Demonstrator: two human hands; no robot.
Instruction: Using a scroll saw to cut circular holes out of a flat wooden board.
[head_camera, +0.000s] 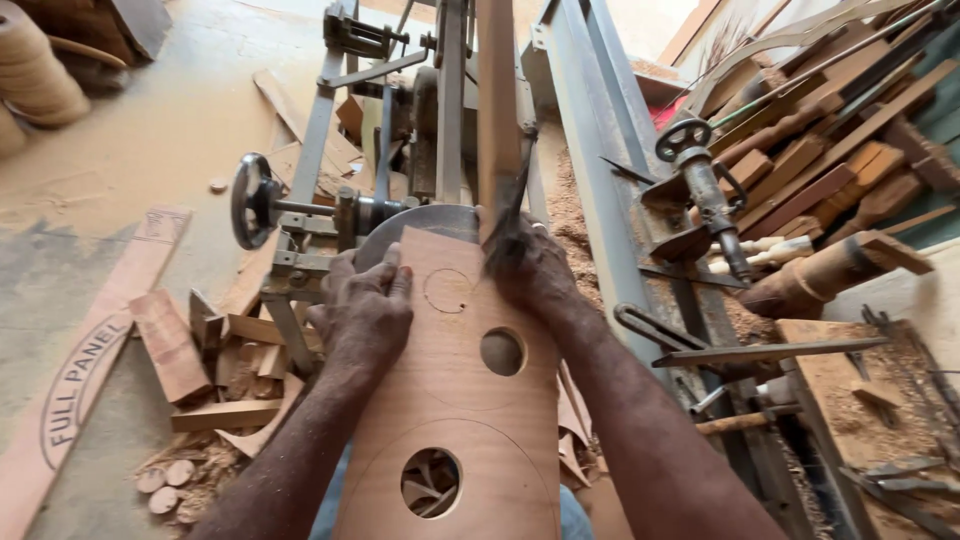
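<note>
A thin reddish-brown plywood panel (450, 400) with two round holes and pencilled circles lies across a metal saw machine (400, 160). My left hand (365, 305) presses flat on the panel's left edge, fingers together. On the panel's upper right edge my right hand (535, 270) grips the wood beside the vertical blade guide (497, 120). A small drawn circle (447, 290) sits between both hands, just before the blade.
Wood offcuts (215, 370) and small discs (165, 485) litter the floor at left, beside a long printed board (85, 370). A workbench (860, 400) at right holds tools, a hand drill (705, 190) and stacked timber (840, 140). Sawdust piles by the machine.
</note>
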